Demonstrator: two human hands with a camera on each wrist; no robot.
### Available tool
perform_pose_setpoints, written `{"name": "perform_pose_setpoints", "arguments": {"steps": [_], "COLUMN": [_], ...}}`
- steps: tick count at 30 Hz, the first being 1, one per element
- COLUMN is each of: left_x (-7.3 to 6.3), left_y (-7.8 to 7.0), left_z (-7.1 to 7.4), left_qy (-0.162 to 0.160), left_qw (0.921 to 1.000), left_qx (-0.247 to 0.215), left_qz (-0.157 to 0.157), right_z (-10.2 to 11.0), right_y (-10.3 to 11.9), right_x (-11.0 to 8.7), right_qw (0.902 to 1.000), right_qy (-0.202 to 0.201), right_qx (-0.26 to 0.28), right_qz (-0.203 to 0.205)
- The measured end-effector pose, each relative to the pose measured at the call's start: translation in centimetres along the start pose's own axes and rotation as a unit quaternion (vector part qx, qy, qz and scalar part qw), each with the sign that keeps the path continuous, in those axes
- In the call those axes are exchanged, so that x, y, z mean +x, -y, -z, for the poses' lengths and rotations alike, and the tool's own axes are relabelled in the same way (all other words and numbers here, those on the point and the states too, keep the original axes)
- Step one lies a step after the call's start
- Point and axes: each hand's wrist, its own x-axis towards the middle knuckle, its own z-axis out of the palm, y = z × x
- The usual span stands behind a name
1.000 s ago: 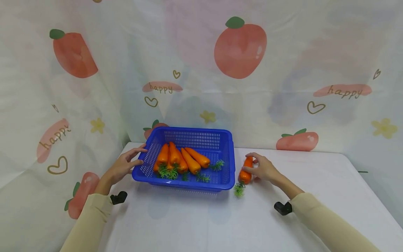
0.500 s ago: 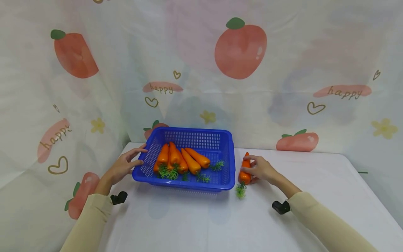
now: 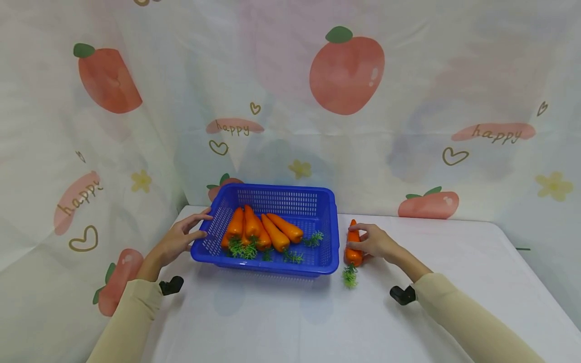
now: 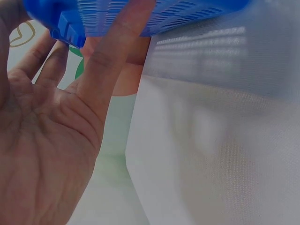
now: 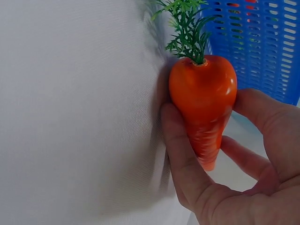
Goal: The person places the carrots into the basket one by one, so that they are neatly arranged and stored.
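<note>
In the head view a blue plastic basket point(image 3: 289, 193) sits on the white table, holding several orange carrots point(image 3: 275, 235) with green leafy tops. My left hand point(image 3: 174, 241) touches the basket's left side with extended fingers; the left wrist view has the fingers point(image 4: 105, 61) against its slotted blue wall. Just right of the basket, my right hand point(image 3: 378, 243) pinches one orange carrot point(image 5: 202, 93) between thumb and fingers. That carrot's narrow tip points to the back and its green leaves point(image 5: 187, 35) face the front, close to the tabletop.
A white cloth covers the table point(image 3: 281, 322). Behind and to the left hangs a curtain point(image 3: 272, 75) printed with fruit, hearts and the word happy. A black wrist mount point(image 3: 402, 295) sticks out near the right cuff, and another mount point(image 3: 171, 285) near the left cuff.
The right hand has turned the carrot a little, so its leaves have swung slightly right and its tip left. The left hand and the basket have stayed where they were.
</note>
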Motion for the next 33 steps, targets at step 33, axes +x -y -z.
{"name": "perform_pose_setpoints", "arguments": {"steps": [33], "left_x": [-0.2], "left_y": [-0.3], "left_z": [-0.1], "left_qy": [-0.004], "left_qw": [0.9998], "left_qx": [0.017], "left_qz": [0.008], "right_z": [5.6], "right_y": [2.0], "right_x": [-2.1], "right_qw": [0.9941], "right_qy": [0.079], "right_qx": [0.063], "right_qz": [0.039]}}
